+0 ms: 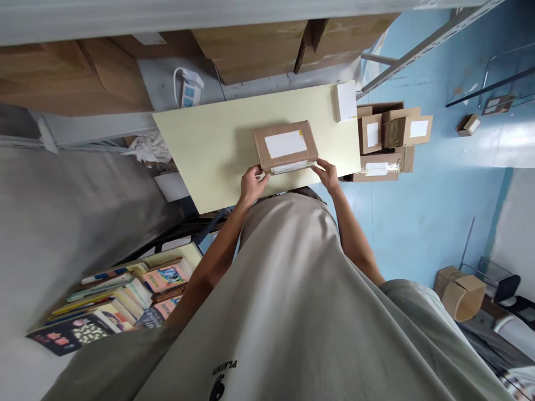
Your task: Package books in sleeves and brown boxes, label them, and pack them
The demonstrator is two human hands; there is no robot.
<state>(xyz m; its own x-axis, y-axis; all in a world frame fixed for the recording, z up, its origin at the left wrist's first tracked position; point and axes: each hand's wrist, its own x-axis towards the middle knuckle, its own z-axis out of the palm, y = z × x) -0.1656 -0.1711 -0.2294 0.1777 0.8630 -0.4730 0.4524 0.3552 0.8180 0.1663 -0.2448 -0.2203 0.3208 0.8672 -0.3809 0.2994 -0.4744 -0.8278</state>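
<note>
Bare tabletop (200,145) left of carton (285,146), white box (346,102) blocking far right

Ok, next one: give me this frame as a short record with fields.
Left hand: touching carton at its near left corner
Right hand: touching its near right corner
Grip firmness: cannot tell
Carton top: white label
Surface: pale yellow tabletop
Far right corner: white box
Beyond far edge: power strip
Beyond right edge: brown boxes

The parcel (286,146) lies on the table (204,147), left of 1 carton (346,102).
</note>
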